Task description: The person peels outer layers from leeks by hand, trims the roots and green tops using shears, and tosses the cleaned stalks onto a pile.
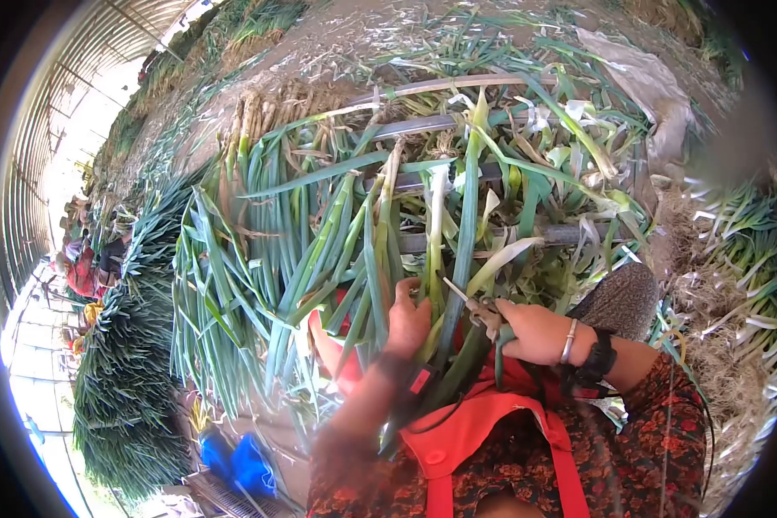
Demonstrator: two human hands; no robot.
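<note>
My left hand (408,319) is closed around a green onion (436,229), its pale root end pointing away from me and its leaves running down toward my lap. In my right hand (533,333) is an air blow gun (483,318) with a thin metal nozzle, angled up and left toward the stalk. A hose drops from its grip. Beside the held stalk, long green leaves (466,216) cross the rack. To the left lies a heap of green onions (272,207), roots away from me.
Metal bars (419,128) form a rack under peeled leaf scraps. Tall stacked green onions (129,388) stand at left, with people (86,268) beyond. More onions (751,276) with roots lie at right. A whitish sack (643,82) is at the back right, a blue bag (250,466) lower left.
</note>
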